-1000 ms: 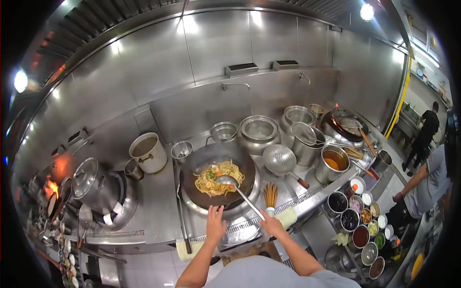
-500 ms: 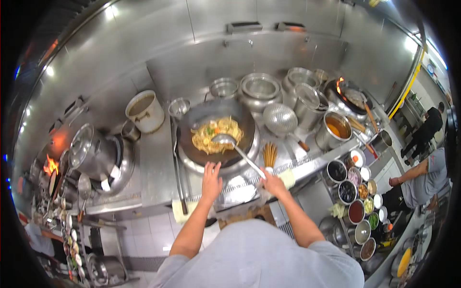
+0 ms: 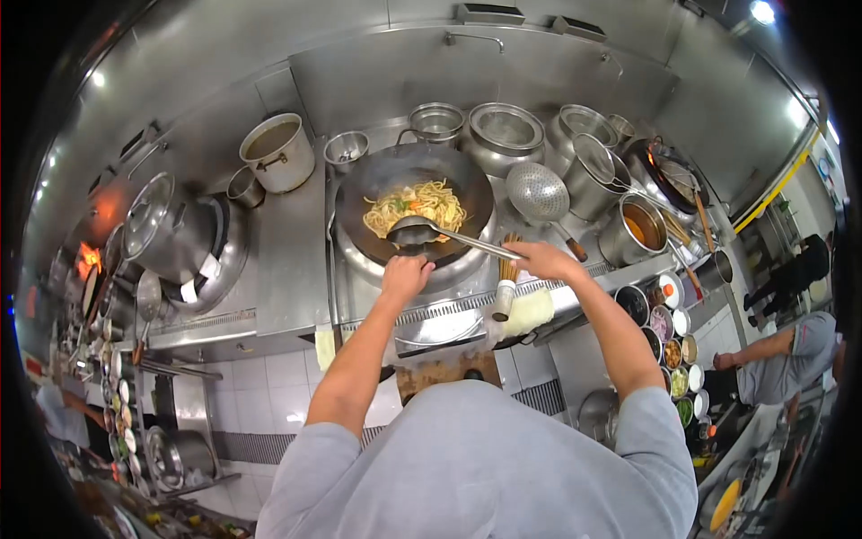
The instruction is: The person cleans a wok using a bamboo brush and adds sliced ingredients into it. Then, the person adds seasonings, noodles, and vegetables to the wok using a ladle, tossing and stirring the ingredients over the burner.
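A dark wok [image 3: 359, 193] sits on the burner ring with noodles [image 3: 435, 203] and bits of vegetable in it. My right hand [image 3: 546, 260] is wrapped round the handle of a metal ladle [image 3: 411, 231], whose bowl lies over the front left of the noodles. At the wok's near rim my left hand [image 3: 408, 277] is closed; the wok's edge or handle under its fingers is mostly hidden. A bamboo brush [image 3: 505, 300] stands just below my right hand, beside a folded pale cloth [image 3: 530, 312].
Behind the wok stand metal pots [image 3: 505, 135]. A perforated strainer [image 3: 537, 191] and a pot of orange liquid [image 3: 633, 231] are to the right. Bowls of ingredients [image 3: 673, 353] line the right side, near a co-worker's arm [image 3: 759, 349]. A lidded pot [image 3: 166, 229] stands left.
My left hand has gone from open to closed at the wok's rim. The ladle has swung to a flatter angle, with my right hand further up and right. The camera view has shifted.
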Available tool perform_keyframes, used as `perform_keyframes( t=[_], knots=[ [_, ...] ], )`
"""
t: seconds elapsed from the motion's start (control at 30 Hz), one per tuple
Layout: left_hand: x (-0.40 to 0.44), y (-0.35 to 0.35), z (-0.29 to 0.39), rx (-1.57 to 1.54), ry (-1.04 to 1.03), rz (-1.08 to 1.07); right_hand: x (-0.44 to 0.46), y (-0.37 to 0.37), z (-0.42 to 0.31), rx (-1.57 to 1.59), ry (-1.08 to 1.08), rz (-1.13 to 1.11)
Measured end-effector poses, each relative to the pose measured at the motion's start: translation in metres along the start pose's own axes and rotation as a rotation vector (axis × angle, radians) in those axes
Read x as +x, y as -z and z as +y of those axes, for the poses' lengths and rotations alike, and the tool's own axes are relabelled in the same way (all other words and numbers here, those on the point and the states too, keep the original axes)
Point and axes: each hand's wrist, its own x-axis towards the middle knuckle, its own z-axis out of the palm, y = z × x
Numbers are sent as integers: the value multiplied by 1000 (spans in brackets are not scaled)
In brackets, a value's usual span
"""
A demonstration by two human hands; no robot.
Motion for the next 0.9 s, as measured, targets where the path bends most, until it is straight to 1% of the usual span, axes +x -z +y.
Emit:
perform_keyframes(
  t=[0.07,0.1,0.13,0.17,0.2,0.23,0.27,0.3,0.33,0.4,0.43,0.47,0.5,0.53,0.57,0.6,0.63,0.67,0.7,0.73,0.8,0.83,0.9],
  knots=[
    [5,21,7,9,6,-14,-3,18,-28,67,-214,-94],
    [8,38,19,-1,15,-8,2,19,-20,71,-218,-95],
    [3,43,26,-16,35,-12,8,12,-4,-11,-144,-35],
    [-4,33,25,-21,50,-27,16,1,10,-93,-66,20],
    [-8,19,22,-14,16,37,27,-13,22,-92,-64,2],
    [-11,9,20,-6,-23,105,41,-27,36,-148,-57,104],
    [-22,4,20,-10,-16,97,47,-41,48,-200,-55,209],
    [-36,1,22,23,-24,84,47,-48,42,-239,-87,292],
    [-47,-2,27,55,-40,79,43,-49,40,-242,-97,297],
    [-87,7,32,37,-89,76,21,-35,9,-184,-180,295],
    [-72,13,32,39,-104,78,13,-37,13,-190,-121,365],
    [-63,18,34,56,-97,110,8,-44,21,-189,-125,359],
    [-61,21,37,71,-75,131,4,-59,31,-33,-108,404],
    [-40,21,36,52,-64,126,1,-81,40,122,-93,448],
    [-26,12,27,12,-54,138,13,-121,61,176,-89,504],
    [-15,-1,18,-27,-54,159,16,-147,59,255,-179,474],
    [-8,-10,12,-25,-68,167,22,-172,64,235,-216,456],
    [-4,-17,4,-11,-24,92,20,-176,54,286,-315,414],
    [5,-19,-1,7,21,23,23,-191,56,349,-229,563],
    [10,-16,-3,11,2,30,25,-203,56,436,-191,662],
    [-3,-10,5,-7,48,-40,25,-210,60,531,-135,858],
    [-12,-11,12,-5,32,-49,23,-198,65,539,-146,870],
    [-31,-15,22,33,58,158,11,-157,74,545,-557,655]
  ],
)
